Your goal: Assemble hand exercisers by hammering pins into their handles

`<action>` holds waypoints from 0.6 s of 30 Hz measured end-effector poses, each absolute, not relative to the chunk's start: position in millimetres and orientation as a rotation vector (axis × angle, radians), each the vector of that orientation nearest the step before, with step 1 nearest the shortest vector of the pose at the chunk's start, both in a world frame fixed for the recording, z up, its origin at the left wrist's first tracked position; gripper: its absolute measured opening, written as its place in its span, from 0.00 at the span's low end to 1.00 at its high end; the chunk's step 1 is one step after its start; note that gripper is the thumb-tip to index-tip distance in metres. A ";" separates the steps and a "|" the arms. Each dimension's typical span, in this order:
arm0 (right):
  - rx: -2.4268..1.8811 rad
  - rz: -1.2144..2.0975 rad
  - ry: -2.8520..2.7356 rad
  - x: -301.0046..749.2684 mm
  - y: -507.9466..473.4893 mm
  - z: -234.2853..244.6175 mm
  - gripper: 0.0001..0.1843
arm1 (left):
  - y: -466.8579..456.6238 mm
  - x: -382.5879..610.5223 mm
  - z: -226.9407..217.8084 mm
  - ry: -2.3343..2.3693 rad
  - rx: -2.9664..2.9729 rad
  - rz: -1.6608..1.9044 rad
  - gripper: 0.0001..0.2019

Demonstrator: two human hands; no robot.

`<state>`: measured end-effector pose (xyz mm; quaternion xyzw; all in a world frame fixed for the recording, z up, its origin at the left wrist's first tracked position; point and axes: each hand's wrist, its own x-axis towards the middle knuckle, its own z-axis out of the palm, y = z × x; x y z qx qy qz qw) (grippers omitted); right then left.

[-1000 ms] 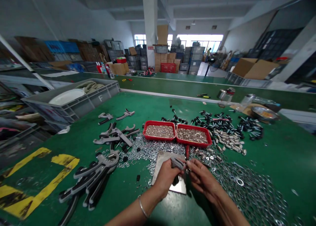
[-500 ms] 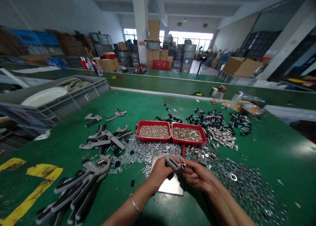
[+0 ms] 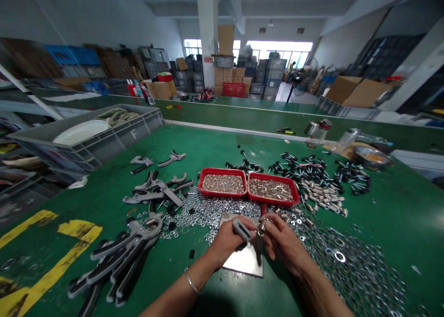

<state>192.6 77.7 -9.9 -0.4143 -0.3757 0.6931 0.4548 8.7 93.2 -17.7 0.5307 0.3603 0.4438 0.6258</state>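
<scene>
My left hand (image 3: pixel 224 240) is closed round a grey clamp part (image 3: pixel 242 229) with a dark slot in its end. My right hand (image 3: pixel 286 245) pinches a small shiny metal spring (image 3: pixel 261 228) between thumb and fingers, right beside the clamp part; whether the two touch I cannot tell. Both hands are above a flat metal plate (image 3: pixel 243 262) on the green table. Behind the plate lies a red handle (image 3: pixel 264 210), mostly hidden by my right hand. Loose washers (image 3: pixel 204 215) surround the plate.
Two red trays (image 3: pixel 200 187) of small metal parts stand behind the plate. Grey-and-black clamps (image 3: pixel 130 247) are heaped at left, near a grey crate (image 3: pixel 118 141). Black-headed bolts (image 3: pixel 298 167) and small metal cylinders (image 3: pixel 322 198) lie at back right, with more washers (image 3: pixel 360 266) to the right.
The right fingers have spread and shifted, so the spring between their tips now shows clearly. My left hand keeps the clamp part. The whole view has swung slightly left.
</scene>
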 end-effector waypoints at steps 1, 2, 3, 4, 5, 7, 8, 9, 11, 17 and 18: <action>-0.981 1.768 -0.843 192.6 79.1 -12.3 0.15 | 93.8 8.7 -16.6 0.811 1.267 1.044 0.06; -0.949 1.819 -0.769 193.2 80.2 -14.5 0.15 | 94.5 8.6 -16.0 0.803 1.317 1.069 0.05; -0.930 1.859 -0.718 194.1 81.1 -16.5 0.14 | 95.3 8.3 -16.0 0.803 1.367 1.083 0.05; -0.927 1.884 -0.695 195.6 81.8 -18.2 0.15 | 96.3 7.8 -16.6 0.820 1.411 1.086 0.05; -0.936 1.884 -0.702 197.5 82.6 -19.5 0.15 | 97.7 7.0 -17.8 0.861 1.437 1.080 0.05; -0.989 1.794 -0.788 202.4 85.0 -20.3 0.17 | 102.2 5.5 -20.9 0.991 1.390 1.047 0.11; -1.026 1.707 -0.850 205.1 86.8 -19.8 0.17 | 105.5 4.9 -22.2 1.049 1.324 1.026 0.15; -1.064 1.609 -0.914 207.8 88.9 -18.8 0.17 | 109.2 4.7 -23.2 1.088 1.253 1.011 0.19; -1.131 1.438 -1.030 212.1 94.1 -15.6 0.17 | 117.4 6.2 -24.2 1.106 1.168 1.002 0.23; -1.160 1.289 -1.158 207.7 103.9 -8.9 0.19 | 132.5 28.5 -29.5 1.145 1.158 1.011 0.16; -1.159 1.301 -1.151 205.3 103.7 -8.7 0.19 | 133.0 32.9 -30.6 1.154 1.127 1.018 0.15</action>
